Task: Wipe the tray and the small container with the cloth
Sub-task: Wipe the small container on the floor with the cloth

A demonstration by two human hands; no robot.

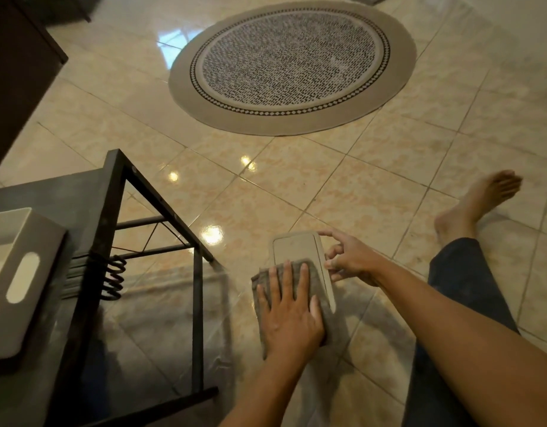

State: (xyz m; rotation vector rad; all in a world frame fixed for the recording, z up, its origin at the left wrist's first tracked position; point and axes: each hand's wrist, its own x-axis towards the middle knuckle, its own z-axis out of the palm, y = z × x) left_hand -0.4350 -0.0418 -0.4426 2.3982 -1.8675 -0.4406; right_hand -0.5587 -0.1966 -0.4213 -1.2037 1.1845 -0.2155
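Observation:
A small beige tray (293, 246) with a raised rim is held above the tiled floor, low in the middle of the view. My right hand (352, 258) grips its right edge with fingers and thumb. A grey cloth (315, 272) covers the tray's near half. My left hand (289, 312) lies flat on the cloth with fingers spread, pressing it against the tray. A white container (16, 272) with a slot handle rests on the dark table (81, 192) at the left edge.
The black metal-framed table has a coiled dark wire (113, 277) at its side. A round patterned rug (292, 67) lies on the glossy tiles farther off. My leg and bare foot (478, 201) stretch out at the right. Dark furniture (16, 72) stands at upper left.

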